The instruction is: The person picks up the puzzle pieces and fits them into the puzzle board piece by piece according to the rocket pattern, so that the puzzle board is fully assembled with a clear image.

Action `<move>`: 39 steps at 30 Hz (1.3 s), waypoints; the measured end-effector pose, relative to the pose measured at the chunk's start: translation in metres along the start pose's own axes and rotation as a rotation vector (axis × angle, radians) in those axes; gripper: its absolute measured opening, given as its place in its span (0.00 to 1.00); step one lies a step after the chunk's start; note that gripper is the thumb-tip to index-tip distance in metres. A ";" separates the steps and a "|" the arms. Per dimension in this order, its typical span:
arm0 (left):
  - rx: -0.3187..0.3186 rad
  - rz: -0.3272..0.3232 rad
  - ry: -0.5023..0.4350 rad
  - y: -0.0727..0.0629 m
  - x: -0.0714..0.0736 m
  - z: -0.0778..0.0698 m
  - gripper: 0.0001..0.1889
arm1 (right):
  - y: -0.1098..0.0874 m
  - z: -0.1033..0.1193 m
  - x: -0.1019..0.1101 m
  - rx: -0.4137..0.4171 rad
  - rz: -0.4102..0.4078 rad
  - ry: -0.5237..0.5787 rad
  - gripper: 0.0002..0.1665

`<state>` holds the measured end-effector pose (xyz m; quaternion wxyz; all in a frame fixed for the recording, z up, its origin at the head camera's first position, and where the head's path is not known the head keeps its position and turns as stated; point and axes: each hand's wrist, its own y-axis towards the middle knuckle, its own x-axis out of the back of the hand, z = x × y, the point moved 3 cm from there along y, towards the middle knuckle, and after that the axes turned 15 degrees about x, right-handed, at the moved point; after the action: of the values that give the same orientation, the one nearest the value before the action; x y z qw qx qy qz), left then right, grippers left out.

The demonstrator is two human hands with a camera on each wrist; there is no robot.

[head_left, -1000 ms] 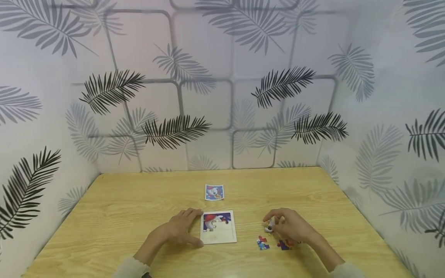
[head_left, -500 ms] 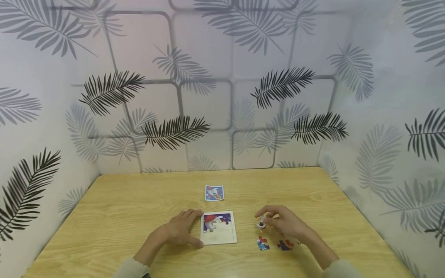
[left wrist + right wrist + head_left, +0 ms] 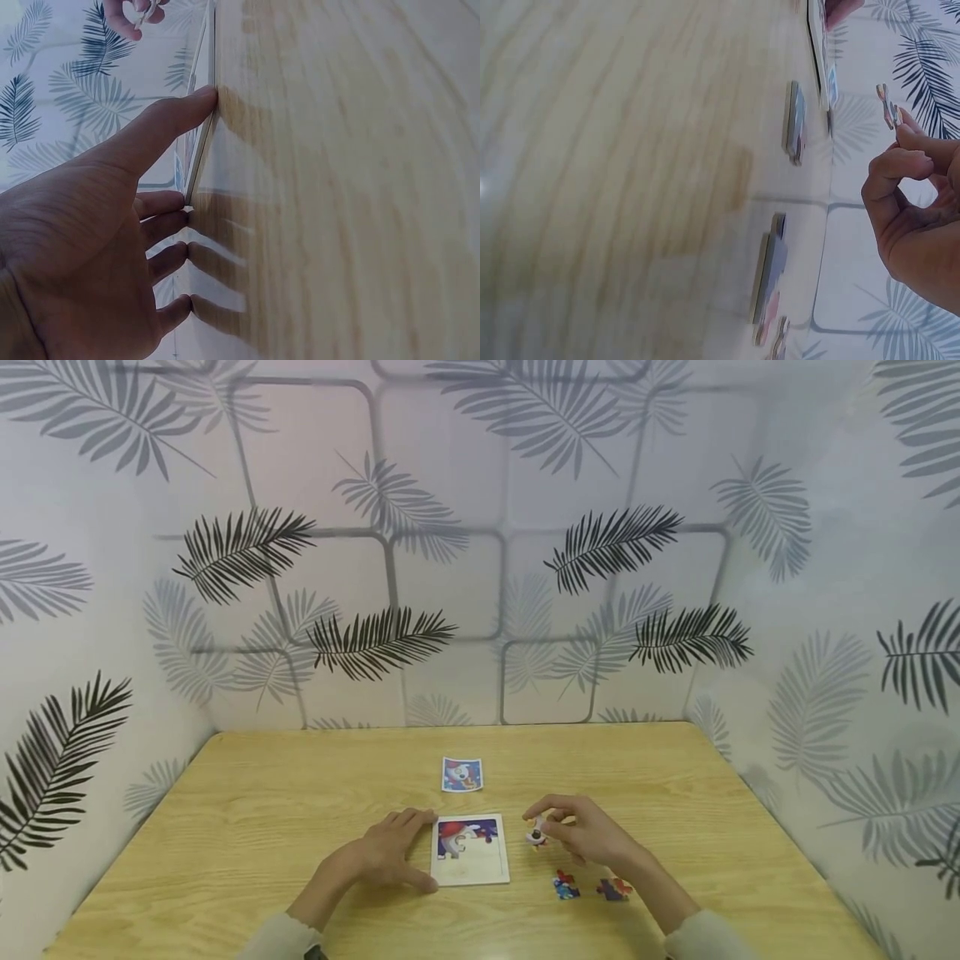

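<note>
A square puzzle board lies on the table, its upper part filled with joined picture pieces and its lower part bare. My left hand rests along the board's left side; in the left wrist view the thumb touches its edge and a fingertip meets a corner. To the right of the board, my right hand pinches a white jigsaw piece with a dark spot, held above the table. Two loose jigsaw pieces, one red and light blue and one dark blue and red, lie below that hand.
A small picture card lies behind the board. Past the dark blue piece, another jigsaw piece shows at the bottom of the right wrist view. Leaf-patterned walls border the wooden table at the back and sides.
My right hand has moved left with the white jigsaw piece, from above the loose pieces to near the board's right edge. The left hand has stayed at the board.
</note>
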<state>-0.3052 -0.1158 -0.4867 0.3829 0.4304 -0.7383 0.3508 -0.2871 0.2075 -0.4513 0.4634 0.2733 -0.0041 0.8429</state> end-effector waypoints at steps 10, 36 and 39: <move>0.028 0.018 -0.008 -0.005 0.008 -0.006 0.53 | 0.027 0.001 -0.020 -0.035 -0.006 0.024 0.14; 0.016 0.003 -0.026 0.009 -0.010 0.007 0.53 | 0.057 -0.006 -0.064 0.000 0.076 -0.112 0.12; 0.015 -0.009 -0.007 0.005 -0.004 0.001 0.53 | 0.061 -0.003 -0.066 0.028 0.075 -0.159 0.12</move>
<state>-0.3089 -0.1137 -0.4914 0.3788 0.4378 -0.7350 0.3529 -0.3087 0.1219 -0.4696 0.4260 0.3454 -0.0393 0.8353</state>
